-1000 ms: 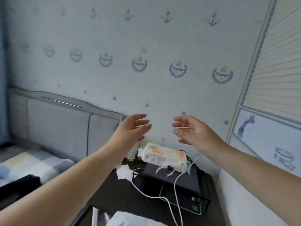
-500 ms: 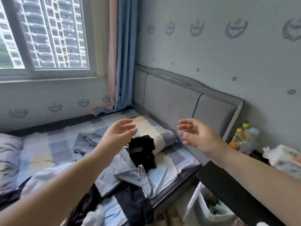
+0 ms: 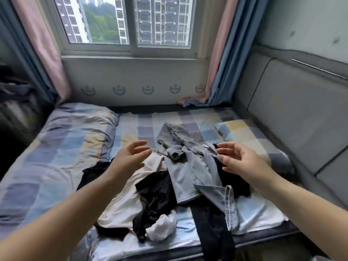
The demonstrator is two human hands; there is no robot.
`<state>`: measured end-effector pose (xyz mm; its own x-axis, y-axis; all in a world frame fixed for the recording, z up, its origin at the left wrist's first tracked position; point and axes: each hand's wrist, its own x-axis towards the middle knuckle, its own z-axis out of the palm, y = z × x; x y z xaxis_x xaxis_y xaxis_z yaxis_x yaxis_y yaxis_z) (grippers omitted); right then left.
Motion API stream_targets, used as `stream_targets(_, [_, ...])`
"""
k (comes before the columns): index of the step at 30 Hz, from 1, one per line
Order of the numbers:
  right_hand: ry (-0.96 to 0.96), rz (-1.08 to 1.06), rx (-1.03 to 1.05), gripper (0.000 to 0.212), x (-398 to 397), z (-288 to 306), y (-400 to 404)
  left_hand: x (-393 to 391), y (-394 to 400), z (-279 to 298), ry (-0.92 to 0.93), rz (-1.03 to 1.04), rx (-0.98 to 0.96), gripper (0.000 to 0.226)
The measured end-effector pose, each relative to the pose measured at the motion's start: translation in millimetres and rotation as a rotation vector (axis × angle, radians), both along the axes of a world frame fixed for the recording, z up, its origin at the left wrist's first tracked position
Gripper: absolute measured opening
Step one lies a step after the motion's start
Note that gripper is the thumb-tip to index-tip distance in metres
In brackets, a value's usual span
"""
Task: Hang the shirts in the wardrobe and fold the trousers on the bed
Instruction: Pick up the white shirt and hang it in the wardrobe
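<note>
Reaching out over the bed [image 3: 56, 166], both hands are up in the air and hold nothing. The left hand [image 3: 130, 157] has its fingers spread wide and a bit bent, palm turned to the right. The right hand [image 3: 239, 161] is wide too, palm turned to the left, fingers loose. The two hands face each other with a gap between them. They touch no cloth.

Under and between the hands is a messy heap of clothes on the bed. A grey-blue shirt [image 3: 188, 162] lies in the middle, all bunched up, and runs from far to near. A jeans leg [image 3: 226, 204] with a stitched hem lies near the right arm, on top of dark trousers [image 3: 212, 232] that hang off the near edge of the bed. A black top [image 3: 156, 196] sits in the middle of the heap, near the left arm. A cream cloth [image 3: 122, 208] lies under it. A small white bundle [image 3: 162, 225] sits near the front, just beside the black top.

The bed has a checked sheet. A pillow [image 3: 250, 136] is at the right, next to the grey headboard [image 3: 293, 113]. A window [image 3: 128, 21] is behind the bed, with pink and blue curtains [image 3: 220, 63] at its sides.
</note>
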<state>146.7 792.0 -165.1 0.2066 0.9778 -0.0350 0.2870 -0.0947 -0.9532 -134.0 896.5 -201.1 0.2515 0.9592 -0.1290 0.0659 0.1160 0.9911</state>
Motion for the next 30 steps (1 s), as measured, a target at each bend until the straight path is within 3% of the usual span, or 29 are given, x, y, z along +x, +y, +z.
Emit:
stream_targets(10, [0.089, 0.221, -0.227, 0.022, -7.0, -134.1, 169.2, -48.7, 86.8, -119.7, 0.183, 0.407, -0.319, 0.019])
stream_targets(15, [0.063, 0.322, -0.340, 0.022, -31.4, -187.6, 229.8, -65.5, 102.1, -161.3, 0.226, 0.510, -0.433, 0.020])
stream_targets(23, [-0.156, 0.527, -0.417, 0.030, -114.1, -259.5, 291.8, -106.4, 122.8, -227.6, 0.286, 0.584, -0.538, 0.022])
stream_targets(30, [-0.426, 0.705, -0.395, 0.047, -197.1, -364.9, 333.2, -174.2, 131.1, -335.3, 0.462, 0.448, -0.535, 0.023])
